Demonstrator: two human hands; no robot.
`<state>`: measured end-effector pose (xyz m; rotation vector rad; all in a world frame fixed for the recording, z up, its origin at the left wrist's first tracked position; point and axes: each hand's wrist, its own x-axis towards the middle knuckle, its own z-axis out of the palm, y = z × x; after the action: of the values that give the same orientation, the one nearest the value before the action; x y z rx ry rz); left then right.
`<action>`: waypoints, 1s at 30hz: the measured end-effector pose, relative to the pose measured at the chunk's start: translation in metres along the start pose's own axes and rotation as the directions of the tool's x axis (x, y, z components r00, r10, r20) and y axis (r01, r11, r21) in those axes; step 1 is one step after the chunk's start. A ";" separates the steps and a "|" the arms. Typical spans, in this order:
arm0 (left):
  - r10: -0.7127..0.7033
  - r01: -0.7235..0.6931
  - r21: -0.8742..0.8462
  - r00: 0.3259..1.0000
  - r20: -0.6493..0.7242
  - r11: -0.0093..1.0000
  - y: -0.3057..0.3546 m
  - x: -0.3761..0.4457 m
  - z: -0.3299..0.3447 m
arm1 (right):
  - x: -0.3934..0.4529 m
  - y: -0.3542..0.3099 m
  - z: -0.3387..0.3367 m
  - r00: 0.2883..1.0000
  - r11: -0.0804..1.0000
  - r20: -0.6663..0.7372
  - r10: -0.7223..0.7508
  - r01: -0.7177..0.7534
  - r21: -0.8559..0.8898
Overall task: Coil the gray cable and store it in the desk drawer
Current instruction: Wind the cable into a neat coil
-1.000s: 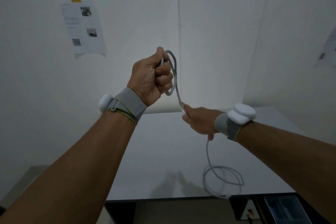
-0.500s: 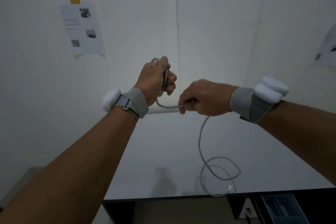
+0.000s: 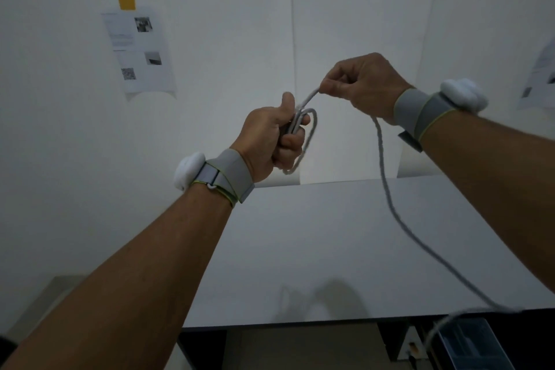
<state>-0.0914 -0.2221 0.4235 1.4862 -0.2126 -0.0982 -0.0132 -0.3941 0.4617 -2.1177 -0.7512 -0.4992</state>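
Both hands are up above the desk (image 3: pixel 345 219), each closed on the gray cable (image 3: pixel 387 189). Left hand (image 3: pixel 270 135) is fisted around a small bundle of loops, thumb pointing up; one loop hangs out of the fist on its right side and drops just below the fingers. Right hand (image 3: pixel 360 84) sits higher and to the right, pinching the cable between thumb and fingertips. A short run of cable bridges the two hands, rising from the left fist to the right pinch.

From under the right hand the cable falls free, curves right and near, passes over the desk's near edge and goes down toward the dark space under the desk at lower right. That tail is blurred; its end can't be made out. A drawer-like bin (image 3: pixel 474 345) shows there below the desk edge, open or not can't tell.

Each wrist carries a gray strap with a white pod: left wristband (image 3: pixel 222 177), right wristband (image 3: pixel 426 111). One printed sheet (image 3: pixel 138 51) with a yellow note (image 3: pixel 126 0) above it hangs on the far wall at left; another sheet (image 3: pixel 540 78) is partly visible at the right edge.
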 end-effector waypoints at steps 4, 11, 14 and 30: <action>0.040 -0.040 -0.001 0.999 0.023 0.999 0.007 -0.003 0.002 | -0.002 0.017 0.015 0.991 0.996 -0.100 0.084 -0.081 0.030; 0.143 -0.137 -0.233 0.990 0.009 0.963 0.023 0.004 0.007 | -0.028 0.022 0.050 0.900 0.901 0.121 0.419 -0.429 0.065; 0.174 -0.179 -0.254 0.984 -0.041 0.951 0.030 0.007 0.009 | -0.044 0.021 0.056 0.838 0.885 0.285 0.465 -0.452 -0.112; 0.211 -0.205 0.053 0.922 -0.324 0.977 0.007 0.027 -0.011 | -0.066 -0.027 0.048 0.783 0.889 0.612 0.110 0.197 -0.413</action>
<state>-0.0631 -0.2161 0.4323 1.4650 -0.0994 0.3230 -0.0762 -0.3643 0.4107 -2.7678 -1.1405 0.0453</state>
